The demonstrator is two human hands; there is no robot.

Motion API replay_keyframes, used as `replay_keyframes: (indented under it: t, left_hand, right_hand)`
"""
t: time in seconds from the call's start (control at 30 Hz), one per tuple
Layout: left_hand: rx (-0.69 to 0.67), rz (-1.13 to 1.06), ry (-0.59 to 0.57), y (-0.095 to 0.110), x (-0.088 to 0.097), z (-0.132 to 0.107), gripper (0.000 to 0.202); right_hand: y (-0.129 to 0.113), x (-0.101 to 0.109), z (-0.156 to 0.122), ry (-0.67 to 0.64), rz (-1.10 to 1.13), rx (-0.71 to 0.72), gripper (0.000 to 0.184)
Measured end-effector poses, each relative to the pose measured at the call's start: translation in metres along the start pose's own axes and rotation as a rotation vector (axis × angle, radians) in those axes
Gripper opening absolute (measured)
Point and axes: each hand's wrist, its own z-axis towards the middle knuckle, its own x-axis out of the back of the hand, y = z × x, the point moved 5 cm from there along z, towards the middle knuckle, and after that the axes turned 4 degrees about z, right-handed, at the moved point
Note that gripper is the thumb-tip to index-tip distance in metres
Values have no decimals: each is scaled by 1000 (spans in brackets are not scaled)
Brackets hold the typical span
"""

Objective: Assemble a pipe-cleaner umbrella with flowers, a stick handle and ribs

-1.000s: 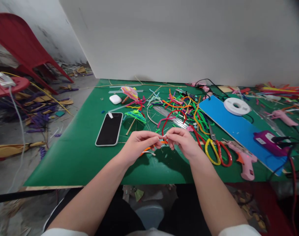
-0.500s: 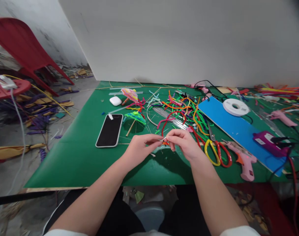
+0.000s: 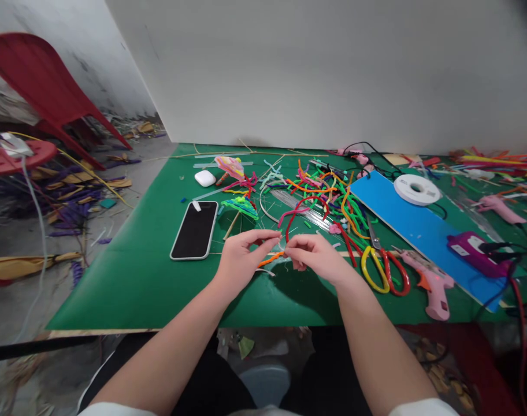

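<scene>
My left hand point(image 3: 241, 259) and my right hand point(image 3: 314, 257) meet over the near middle of the green mat point(image 3: 129, 277). Both pinch a short orange pipe cleaner point(image 3: 270, 259) with a thin pale piece at its tip. The orange end sticks out below my left fingers. Just beyond the hands lies a tangle of coloured pipe cleaners point(image 3: 324, 196). A small green pipe-cleaner umbrella on a stick point(image 3: 240, 208) and a pink one point(image 3: 229, 166) lie to the left of it.
A phone point(image 3: 195, 229) lies face up, left of my hands, with a white earbud case point(image 3: 204, 178) behind it. To the right are scissors with yellow and red handles point(image 3: 385, 268), a pink glue gun point(image 3: 430, 280), a blue board point(image 3: 423, 228) with a tape roll point(image 3: 416, 188). A red chair point(image 3: 42, 86) stands far left.
My hands have shifted slightly left and lower while working the orange pipe cleaner; its end now pokes out between them again.
</scene>
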Motion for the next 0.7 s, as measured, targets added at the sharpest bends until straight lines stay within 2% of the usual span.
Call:
replay_keyframes:
  t: [0.13, 0.27, 0.33, 0.47, 0.6, 0.7]
  left_hand:
    - [41, -106, -3, -1, -1, 0, 24]
    - [-14, 67, -40, 6, -4, -4, 9]
    - [-46, 88, -106, 9, -10, -8, 9]
    - [-6, -128, -251, 8, -25, -18, 8]
    - [116, -420, -261, 5, -28, -20, 6]
    - [112, -511, -260, 10, -26, -20, 7]
  right_hand:
    - [-1, 7, 1, 37, 49, 45, 14]
    - [-4, 19, 0, 155, 154, 138, 15]
    - [-6, 21, 0, 175, 177, 154, 17]
    - [-7, 17, -2, 140, 179, 180, 19]
    - [-8, 14, -3, 129, 186, 193, 17]
    - [-9, 11, -3, 88, 168, 184, 18]
